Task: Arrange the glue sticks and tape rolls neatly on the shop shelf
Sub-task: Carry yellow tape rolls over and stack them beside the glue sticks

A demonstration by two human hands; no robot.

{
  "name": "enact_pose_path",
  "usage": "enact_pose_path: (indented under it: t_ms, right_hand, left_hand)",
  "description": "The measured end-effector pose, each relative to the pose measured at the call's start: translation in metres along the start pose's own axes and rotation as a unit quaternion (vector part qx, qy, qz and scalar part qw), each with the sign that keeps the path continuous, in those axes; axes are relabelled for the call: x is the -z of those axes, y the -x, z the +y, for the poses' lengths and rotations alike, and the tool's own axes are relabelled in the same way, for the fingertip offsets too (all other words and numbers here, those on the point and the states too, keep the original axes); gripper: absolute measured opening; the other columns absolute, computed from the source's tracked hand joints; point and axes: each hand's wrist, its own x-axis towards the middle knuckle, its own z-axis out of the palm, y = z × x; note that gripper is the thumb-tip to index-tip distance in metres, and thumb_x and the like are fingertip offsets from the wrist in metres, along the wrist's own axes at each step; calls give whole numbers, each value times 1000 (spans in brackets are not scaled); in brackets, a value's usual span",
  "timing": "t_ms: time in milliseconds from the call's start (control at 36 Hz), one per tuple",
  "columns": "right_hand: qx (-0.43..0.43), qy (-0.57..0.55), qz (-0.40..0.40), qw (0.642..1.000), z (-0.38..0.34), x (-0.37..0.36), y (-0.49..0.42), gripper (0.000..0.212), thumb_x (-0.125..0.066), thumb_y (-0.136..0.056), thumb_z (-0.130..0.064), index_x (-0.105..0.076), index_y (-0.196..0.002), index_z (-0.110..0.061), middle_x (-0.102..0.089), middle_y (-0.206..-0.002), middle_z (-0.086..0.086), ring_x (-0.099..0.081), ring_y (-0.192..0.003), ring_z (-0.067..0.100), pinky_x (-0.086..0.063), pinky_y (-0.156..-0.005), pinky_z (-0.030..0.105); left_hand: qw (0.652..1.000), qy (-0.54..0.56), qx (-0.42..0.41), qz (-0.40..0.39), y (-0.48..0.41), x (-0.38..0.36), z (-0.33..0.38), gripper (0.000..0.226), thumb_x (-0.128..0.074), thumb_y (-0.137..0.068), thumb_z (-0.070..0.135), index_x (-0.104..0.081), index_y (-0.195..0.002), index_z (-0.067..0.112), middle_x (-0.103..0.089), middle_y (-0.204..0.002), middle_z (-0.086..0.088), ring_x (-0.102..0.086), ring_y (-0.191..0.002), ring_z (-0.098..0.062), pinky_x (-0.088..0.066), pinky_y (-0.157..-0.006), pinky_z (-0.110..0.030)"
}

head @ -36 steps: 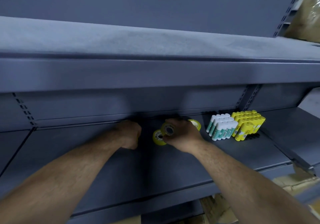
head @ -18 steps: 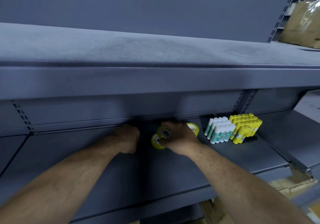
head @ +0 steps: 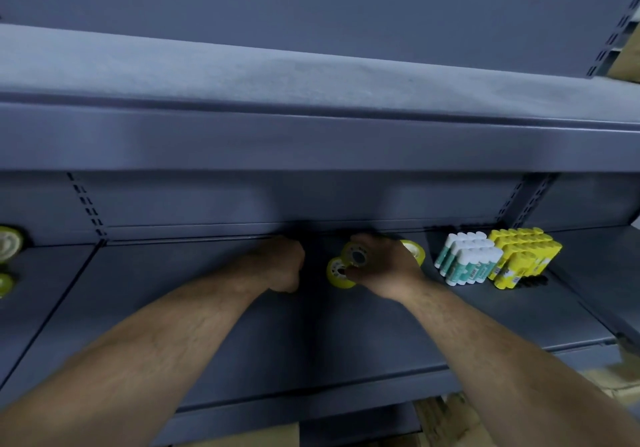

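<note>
**Shelf Status: Tape Rolls at Back Edge, Centre**

Both hands reach across the shelf (head: 363,339) to its back edge.

- The left hand (head: 281,264) is curled into a fist and rests on the shelf surface near the back edge.
- The right hand (head: 385,268) grips a yellow tape roll (head: 356,256), fingers curled round it. This roll sits on edge against a second roll (head: 336,272) just below it.
- A third roll (head: 415,251) stands behind the right hand.
- The white glue sticks (head: 467,261) stand in a block toward the right end, near the back edge. They touch the yellow glue sticks (head: 523,256).
- The further tape rolls (head: 8,246) lie at the far left end.
</note>
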Motion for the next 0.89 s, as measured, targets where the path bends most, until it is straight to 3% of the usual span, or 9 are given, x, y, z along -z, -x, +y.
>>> enact_pose_path:
  t_ms: [83,139,194,250,361,528,611,778,889]
  right_hand:
    - [1,10,-10,1000,0,-2,-3,61,-76,-76,-42,-58,-133,-33,-64,-126,-3,-60,-115,20,-48,-87,28]
    - [2,18,-18,1000,0,-4,-6,56,-76,-75,-43,-60,-128,-33,-65,-122,-5,-61,-112,20,-50,-86,30]
    - [0,26,-24,999,-1,-5,-8,56,-75,-74,-44,-60,-126,-33,-65,-120,-6,-62,-110,19,-50,-83,30]
    - [-5,25,-32,999,-1,-7,-11,59,-74,-73,-44,-59,-129,-34,-65,-122,-7,-61,-109,18,-50,-82,28]
    - [3,43,-45,998,-3,-9,-17,55,-74,-73,-46,-60,-125,-34,-65,-119,-6,-62,-106,19,-43,-74,27]
    - [17,67,-74,995,-9,-13,-20,40,-74,-70,-42,-62,-107,-32,-65,-106,-5,-64,-98,21,-43,-66,27]
    - [19,71,-93,993,-11,-15,-20,43,-74,-74,-40,-60,-114,-32,-64,-112,-4,-62,-100,21,-44,-71,27]
    - [16,88,-112,990,-14,-16,-18,54,-71,-80,-36,-55,-132,-29,-61,-127,2,-59,-112,25,-53,-83,31]
    - [9,81,-119,989,-15,-17,-18,52,-71,-80,-36,-57,-130,-27,-63,-124,3,-63,-105,24,-54,-79,31]
  left_hand:
    - [1000,3,-3,1,0,-1,-2,15,-70,-75,16,-67,-89,21,-68,-94,-4,-59,-76,-18,-43,-60,-24]
    - [1000,13,2,-1,-3,-3,-6,47,-78,-74,27,-64,-118,22,-65,-120,-5,-61,-99,-21,-51,-76,-27]
    - [1000,23,2,-9,0,-4,-9,89,-83,-72,39,-40,-149,26,-50,-144,-4,-50,-127,-25,-46,-97,-29]
    - [999,38,2,2,4,-3,-11,101,-80,-74,47,-24,-157,31,-37,-154,-5,-39,-138,-26,-38,-108,-29]
    - [996,50,21,66,14,8,-18,87,-60,-84,53,-15,-157,38,-18,-165,2,-18,-150,-21,-23,-120,-39]
    - [987,75,45,133,27,17,-28,73,-44,-87,55,-22,-156,40,-22,-164,5,-18,-151,-17,-18,-121,-34]
    - [986,82,50,133,30,15,-32,79,-34,-79,60,-23,-155,40,-22,-164,6,-18,-151,-17,-17,-122,-36]
    - [987,74,47,136,37,10,-37,72,-41,-88,55,-25,-156,35,-23,-163,9,-21,-150,-15,-18,-122,-35]
    - [987,84,53,127,42,9,-35,80,-38,-78,60,-28,-154,36,-27,-161,10,-26,-148,-16,-22,-120,-37]
